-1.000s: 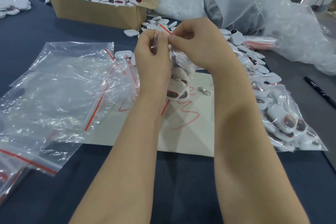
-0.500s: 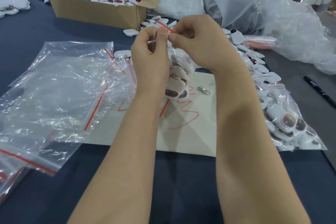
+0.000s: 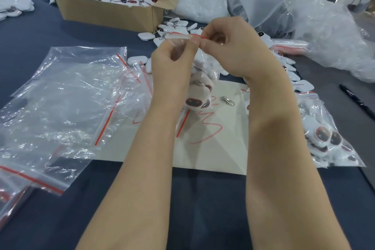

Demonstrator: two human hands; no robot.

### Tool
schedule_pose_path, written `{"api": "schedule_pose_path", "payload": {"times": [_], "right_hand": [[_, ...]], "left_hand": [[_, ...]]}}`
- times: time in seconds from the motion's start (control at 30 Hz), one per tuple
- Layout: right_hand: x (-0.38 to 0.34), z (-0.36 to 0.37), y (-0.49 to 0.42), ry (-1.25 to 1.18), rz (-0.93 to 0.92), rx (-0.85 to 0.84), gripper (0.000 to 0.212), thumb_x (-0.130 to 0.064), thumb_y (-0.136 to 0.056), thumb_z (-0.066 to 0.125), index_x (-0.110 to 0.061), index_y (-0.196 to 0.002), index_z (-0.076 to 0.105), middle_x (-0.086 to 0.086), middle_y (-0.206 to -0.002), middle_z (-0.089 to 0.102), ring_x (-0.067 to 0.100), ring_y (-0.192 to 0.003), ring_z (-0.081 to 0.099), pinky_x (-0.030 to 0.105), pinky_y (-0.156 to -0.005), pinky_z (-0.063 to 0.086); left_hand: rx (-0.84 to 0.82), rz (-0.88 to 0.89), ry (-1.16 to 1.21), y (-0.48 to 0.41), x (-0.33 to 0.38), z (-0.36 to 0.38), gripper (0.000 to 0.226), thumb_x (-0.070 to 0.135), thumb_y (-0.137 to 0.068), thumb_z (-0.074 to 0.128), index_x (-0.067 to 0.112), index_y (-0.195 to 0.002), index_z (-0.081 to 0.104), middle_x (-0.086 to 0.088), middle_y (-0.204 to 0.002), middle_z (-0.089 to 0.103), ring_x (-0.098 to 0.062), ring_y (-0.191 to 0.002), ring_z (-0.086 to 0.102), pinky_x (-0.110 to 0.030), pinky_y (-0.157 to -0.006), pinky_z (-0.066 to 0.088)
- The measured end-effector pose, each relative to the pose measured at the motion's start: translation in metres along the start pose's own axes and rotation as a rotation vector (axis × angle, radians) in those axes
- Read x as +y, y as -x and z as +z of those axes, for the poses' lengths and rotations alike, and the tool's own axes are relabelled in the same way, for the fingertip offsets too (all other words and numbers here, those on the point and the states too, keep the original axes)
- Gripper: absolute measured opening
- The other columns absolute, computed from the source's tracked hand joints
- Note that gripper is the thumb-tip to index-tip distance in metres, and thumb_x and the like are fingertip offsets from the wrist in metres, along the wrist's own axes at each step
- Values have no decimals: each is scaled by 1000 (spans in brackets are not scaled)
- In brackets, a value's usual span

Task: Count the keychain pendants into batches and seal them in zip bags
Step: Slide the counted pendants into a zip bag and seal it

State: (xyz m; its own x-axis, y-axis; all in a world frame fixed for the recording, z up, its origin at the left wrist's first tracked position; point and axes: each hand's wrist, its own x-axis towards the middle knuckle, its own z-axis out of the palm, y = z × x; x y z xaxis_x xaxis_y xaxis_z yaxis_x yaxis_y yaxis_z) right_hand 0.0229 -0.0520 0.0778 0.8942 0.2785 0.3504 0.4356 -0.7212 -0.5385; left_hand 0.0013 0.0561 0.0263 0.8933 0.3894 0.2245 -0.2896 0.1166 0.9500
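Observation:
Both hands hold one small zip bag up above the table; white keychain pendants with dark red-rimmed faces hang inside it. My left hand pinches the bag's red-lined top strip from the left, and my right hand pinches the same strip just to its right, thumbs and forefingers nearly touching. Loose white pendants lie on the dark table behind my hands. Filled, flat bags of pendants lie at the right.
Empty zip bags spread over the left. A cardboard box with a red sign holds more pendants at the back. A beige sheet with a loose metal clasp lies under my hands. A black pen lies far right; large plastic sacks behind.
Both hands have lifted the bag slightly and moved a little away from me; the pinch on the top strip has stayed together, with more of the strip showing left of my fingers.

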Motion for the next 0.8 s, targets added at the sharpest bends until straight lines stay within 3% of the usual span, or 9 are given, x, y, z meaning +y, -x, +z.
{"api": "schedule_pose_path", "payload": {"times": [0.13, 0.23, 0.37, 0.57, 0.63, 0.7, 0.8], "right_hand": [[3, 5, -1, -48, 56, 26, 19, -31, -88, 67, -12, -86, 66, -3, -75, 64, 4, -64, 50, 12, -58, 36], [10, 2, 1, -112, 135, 14, 23, -26, -87, 67, -3, -91, 68, 12, -84, 71, 11, -70, 55, 22, -60, 39], [12, 1, 2, -286, 158, 41, 8, -18, -85, 68, -15, -79, 64, 0, -77, 67, 9, -73, 57, 23, -71, 44], [19, 7, 0, -451, 141, 42, 9, -17, -81, 74, -16, -75, 67, -7, -67, 67, 3, -66, 61, 15, -67, 47], [22, 14, -1, -581, 189, 47, 9, -15, -80, 74, -17, -74, 69, -5, -67, 68, 7, -67, 62, 23, -72, 51], [24, 24, -2, -755, 234, 20, 8, -12, -82, 72, -16, -76, 72, 4, -73, 69, 18, -73, 62, 39, -81, 52], [24, 38, -2, -960, 249, 14, 8, -8, -85, 69, -9, -80, 74, 11, -80, 72, 24, -76, 67, 39, -79, 56]], "left_hand": [[67, -13, 60, -1, -2, -2, 20, 17, -88, 66, 15, -70, 57, -7, -71, 52, -17, -69, 48, -30, -65, 44], [113, -64, 95, -3, -5, -2, 24, 17, -88, 65, 17, -67, 55, 4, -61, 51, -12, -60, 48, -27, -58, 42], [99, -91, 103, -6, -6, -1, 19, 21, -89, 65, 17, -71, 59, 3, -66, 55, -11, -60, 50, -22, -53, 43], [-12, -13, 43, -5, -4, -2, 13, 14, -86, 68, 22, -76, 70, 8, -72, 68, -6, -69, 62, -23, -70, 54], [4, -18, 62, -6, -5, -2, 11, 11, -86, 67, 18, -78, 71, 1, -79, 70, -11, -78, 66, -29, -78, 55], [36, -28, 102, -6, -7, -2, 8, 9, -86, 66, 13, -79, 70, -7, -84, 69, -18, -83, 65, -36, -84, 55], [67, -57, 165, -6, -6, -2, 4, 7, -86, 66, 8, -84, 69, -12, -90, 69, -27, -89, 67, -44, -90, 53]]}}
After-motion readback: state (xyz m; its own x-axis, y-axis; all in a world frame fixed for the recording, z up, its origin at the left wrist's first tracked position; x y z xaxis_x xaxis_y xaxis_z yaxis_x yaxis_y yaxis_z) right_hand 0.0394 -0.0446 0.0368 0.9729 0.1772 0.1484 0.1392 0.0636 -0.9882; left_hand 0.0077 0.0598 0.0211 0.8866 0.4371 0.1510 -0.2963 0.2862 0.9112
